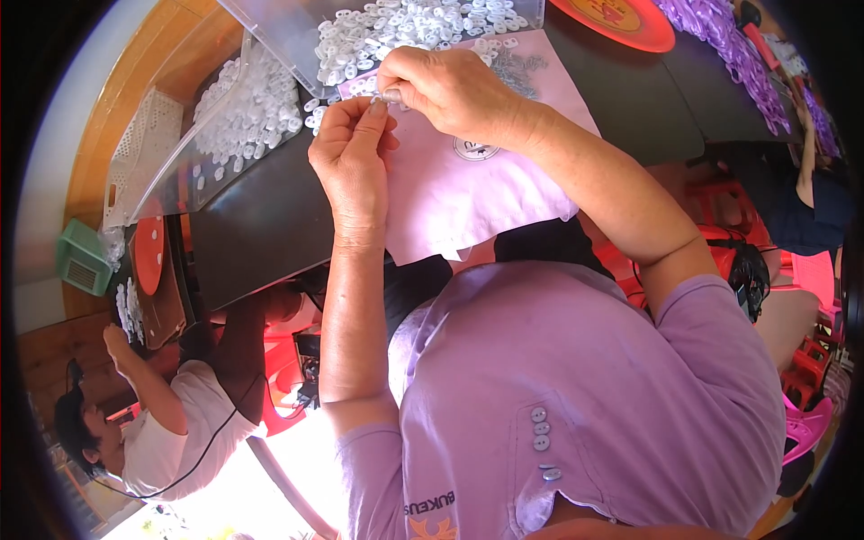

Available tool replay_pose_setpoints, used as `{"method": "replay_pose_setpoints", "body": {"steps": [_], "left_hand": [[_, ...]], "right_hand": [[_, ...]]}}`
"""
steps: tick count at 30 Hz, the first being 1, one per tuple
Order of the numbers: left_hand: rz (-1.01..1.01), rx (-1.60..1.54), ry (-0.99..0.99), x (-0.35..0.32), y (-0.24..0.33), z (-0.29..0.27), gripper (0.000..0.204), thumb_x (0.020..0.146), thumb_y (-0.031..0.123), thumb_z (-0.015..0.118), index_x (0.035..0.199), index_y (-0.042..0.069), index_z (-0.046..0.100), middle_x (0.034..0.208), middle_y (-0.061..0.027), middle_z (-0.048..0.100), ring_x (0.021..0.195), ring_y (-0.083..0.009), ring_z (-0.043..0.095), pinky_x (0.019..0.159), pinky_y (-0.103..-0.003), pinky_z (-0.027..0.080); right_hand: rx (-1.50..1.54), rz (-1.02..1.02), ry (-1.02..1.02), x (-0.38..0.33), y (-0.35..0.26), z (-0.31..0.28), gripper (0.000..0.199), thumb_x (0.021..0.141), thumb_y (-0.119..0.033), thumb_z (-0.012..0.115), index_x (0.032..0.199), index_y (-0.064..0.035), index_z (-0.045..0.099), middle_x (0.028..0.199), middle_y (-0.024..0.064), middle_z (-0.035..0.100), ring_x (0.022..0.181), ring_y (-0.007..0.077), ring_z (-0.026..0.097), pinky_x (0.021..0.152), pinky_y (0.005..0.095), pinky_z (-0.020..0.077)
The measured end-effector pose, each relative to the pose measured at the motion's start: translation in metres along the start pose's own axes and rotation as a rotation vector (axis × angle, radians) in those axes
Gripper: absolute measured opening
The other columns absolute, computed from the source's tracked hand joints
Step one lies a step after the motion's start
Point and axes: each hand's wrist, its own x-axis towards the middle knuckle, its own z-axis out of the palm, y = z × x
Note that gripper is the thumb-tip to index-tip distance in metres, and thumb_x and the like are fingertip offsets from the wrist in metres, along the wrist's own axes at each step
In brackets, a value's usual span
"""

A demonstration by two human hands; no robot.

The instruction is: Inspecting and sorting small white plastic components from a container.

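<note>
My left hand point(351, 162) and my right hand point(454, 94) meet above the pink cloth point(486, 189), fingertips pinched together. Something tiny and pale shows between them, too small to make out. Just beyond my fingers, a heap of white oval plastic pieces with holes point(405, 36) fills a clear bin point(281, 43) and spills onto the cloth. Small grey metal pieces point(520, 72) lie in a pile on the cloth, beyond my right wrist.
Another heap of white pieces point(252, 112) lies left on the dark table point(270, 211). An orange-red plate point(630, 22) and purple strips point(729, 54) are at the far right. A green basket point(83, 258) stands left, near a person in a white shirt point(180, 441).
</note>
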Motion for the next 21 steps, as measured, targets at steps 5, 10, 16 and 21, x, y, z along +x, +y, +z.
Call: {"method": "replay_pose_setpoints", "body": {"steps": [5,10,16,21], "left_hand": [[0.001,0.003,0.023,0.0003,0.0022,0.0017,0.014,0.092,0.011,0.062,0.094,-0.002,0.062,0.075,-0.0054,0.064,0.057,-0.0101,0.055,0.047,-0.022,0.037],[-0.023,-0.004,0.024,-0.0002,0.0024,0.0016,0.014,0.092,0.012,0.062,0.095,-0.002,0.062,0.075,-0.0054,0.064,0.057,-0.0100,0.055,0.047,-0.022,0.038],[-0.011,-0.002,0.024,0.0003,-0.0004,0.0012,0.013,0.091,0.010,0.062,0.094,-0.003,0.062,0.075,-0.0055,0.063,0.057,-0.0100,0.055,0.048,-0.022,0.037],[0.038,0.052,0.028,-0.0019,-0.0010,0.0019,0.010,0.090,0.007,0.062,0.091,-0.003,0.062,0.071,-0.0053,0.061,0.055,-0.0105,0.053,0.047,-0.022,0.037]], "right_hand": [[-0.031,0.014,0.048,0.0006,-0.0009,-0.0010,0.008,0.088,-0.005,0.060,0.095,-0.0061,0.055,0.081,0.0072,0.065,0.070,0.0258,0.065,0.061,0.0349,0.0496],[-0.037,0.025,0.010,-0.0010,-0.0005,0.0002,0.009,0.088,-0.005,0.060,0.095,-0.0064,0.055,0.081,0.0071,0.065,0.070,0.0264,0.064,0.061,0.0351,0.0497],[-0.004,0.000,0.014,-0.0018,0.0011,0.0024,0.010,0.086,-0.002,0.059,0.094,-0.0055,0.054,0.080,0.0081,0.064,0.070,0.0282,0.064,0.061,0.0366,0.0490],[0.059,0.003,-0.001,-0.0029,0.0025,0.0074,0.009,0.086,-0.001,0.058,0.093,-0.0029,0.053,0.078,0.0110,0.062,0.068,0.0304,0.061,0.060,0.0390,0.0469]]}}
